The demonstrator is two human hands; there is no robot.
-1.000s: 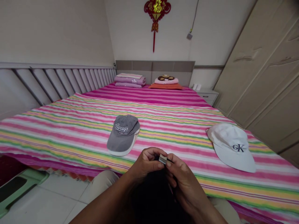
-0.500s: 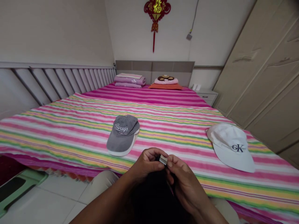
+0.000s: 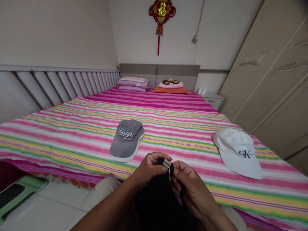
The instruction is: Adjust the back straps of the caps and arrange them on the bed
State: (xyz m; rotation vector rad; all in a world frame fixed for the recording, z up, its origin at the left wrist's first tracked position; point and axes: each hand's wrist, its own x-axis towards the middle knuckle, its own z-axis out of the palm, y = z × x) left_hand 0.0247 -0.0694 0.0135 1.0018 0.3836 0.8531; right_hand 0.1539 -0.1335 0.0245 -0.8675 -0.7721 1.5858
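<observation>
Low in front of me, my left hand (image 3: pixel 152 169) pinches a silver metal buckle (image 3: pixel 166 163) on a short black strap (image 3: pixel 171 169). Thumb and fingertips of my right hand (image 3: pixel 191 184) close on the strap's other side, right beside the buckle. Below both hands hangs the black cloth item (image 3: pixel 160 202) they work on; its full shape is lost in the dark. A grey cap (image 3: pixel 127 139) with white lettering lies on the bed beyond my left hand. To the right rests a white cap (image 3: pixel 238 152) with dark letters.
A striped sheet (image 3: pixel 79 131) covers the bed, with folded bedding (image 3: pixel 133 84) and a pink pillow (image 3: pixel 170 84) by the headboard (image 3: pixel 141 70). A railing (image 3: pixel 72 78) runs along the left. At lower left stands a green stool (image 3: pixel 26 194); a nightstand (image 3: pixel 213 99) is far right.
The buckle has turned slightly and shifted a little left between my fingers. More of the black strap now shows beside it, with a small pale strip below. Both caps lie unmoved.
</observation>
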